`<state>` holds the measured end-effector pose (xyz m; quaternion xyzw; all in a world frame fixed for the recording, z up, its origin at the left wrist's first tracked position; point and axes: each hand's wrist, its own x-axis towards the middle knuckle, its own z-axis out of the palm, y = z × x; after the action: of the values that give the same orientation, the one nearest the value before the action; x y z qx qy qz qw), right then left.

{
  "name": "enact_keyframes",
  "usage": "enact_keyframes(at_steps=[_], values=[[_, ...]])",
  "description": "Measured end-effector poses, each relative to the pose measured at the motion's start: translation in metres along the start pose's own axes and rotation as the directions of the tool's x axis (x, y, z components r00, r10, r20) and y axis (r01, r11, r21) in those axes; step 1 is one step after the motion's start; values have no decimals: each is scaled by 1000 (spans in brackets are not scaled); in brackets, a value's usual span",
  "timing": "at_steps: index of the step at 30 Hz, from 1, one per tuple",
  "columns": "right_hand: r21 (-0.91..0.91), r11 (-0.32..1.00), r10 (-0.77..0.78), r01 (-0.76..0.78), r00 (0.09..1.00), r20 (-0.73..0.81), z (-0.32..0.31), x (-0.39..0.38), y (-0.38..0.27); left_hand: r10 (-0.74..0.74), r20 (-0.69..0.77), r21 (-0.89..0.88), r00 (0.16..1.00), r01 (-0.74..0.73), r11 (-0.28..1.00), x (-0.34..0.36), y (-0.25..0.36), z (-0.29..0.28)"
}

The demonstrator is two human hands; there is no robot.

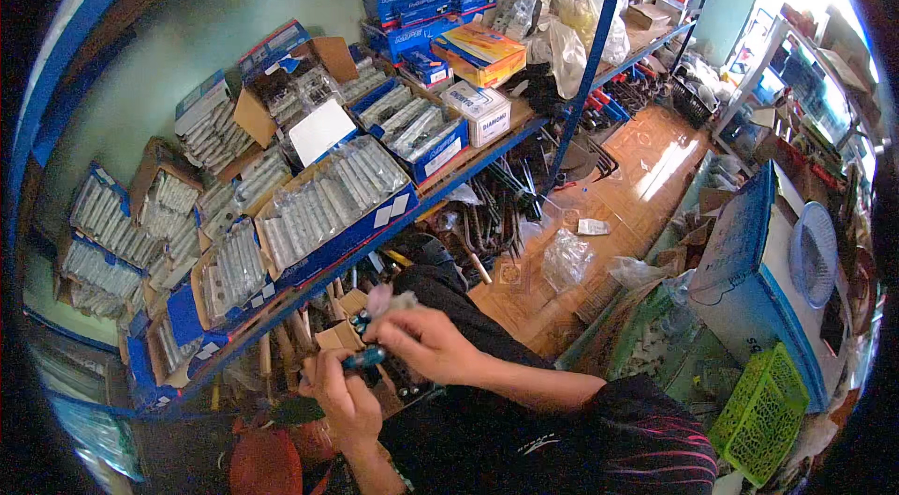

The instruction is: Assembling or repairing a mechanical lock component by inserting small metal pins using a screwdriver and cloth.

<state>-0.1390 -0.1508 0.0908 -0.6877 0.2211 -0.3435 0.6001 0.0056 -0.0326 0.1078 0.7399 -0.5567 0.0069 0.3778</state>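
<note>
My left hand (343, 397) is closed around a small teal-blue cylindrical piece (365, 359), whose exact kind I cannot make out. Just above and to its right, my right hand (429, 341) has its fingers pinched together on a crumpled pinkish-white rag (382, 300). The two hands are close together, with the rag near the upper end of the teal piece. Behind them is a small open cardboard box (339, 338) with more small dark-blue pieces beside it, partly hidden by my fingers.
A blue-edged shelf (440, 184) at the left carries boxes of plastic-wrapped metal parts (328, 200). Tools (492, 214) crowd below it. Plastic bags (567, 261) lie on the tiled floor (646, 167). At right stand a large blue-white box (740, 270) and a green basket (763, 411).
</note>
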Motion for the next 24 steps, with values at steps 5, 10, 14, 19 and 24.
enact_keyframes(at_steps=[5, 10, 14, 19, 24], values=[[424, 905, 107, 18, 957, -269, -8, 12, 1, -381, 54, -364, 923, 373, 854, -6, -1, 5], [552, 824, -88, 125, 992, -93, 5, 5, -11, -390, 6, -367, 921, 365, 856, 5, 23, 11], [-71, 984, -174, 165, 975, -140, 6, 6, -8, -276, 190, -260, 942, 319, 911, 19, 41, 7], [-68, 989, -143, 134, 978, -152, 5, 11, -12, -170, 110, -220, 979, 191, 957, 16, 23, 16], [70, 990, -105, 125, 966, -236, 18, 16, 9, -82, 158, -164, 984, 108, 981, 18, 28, 10]])
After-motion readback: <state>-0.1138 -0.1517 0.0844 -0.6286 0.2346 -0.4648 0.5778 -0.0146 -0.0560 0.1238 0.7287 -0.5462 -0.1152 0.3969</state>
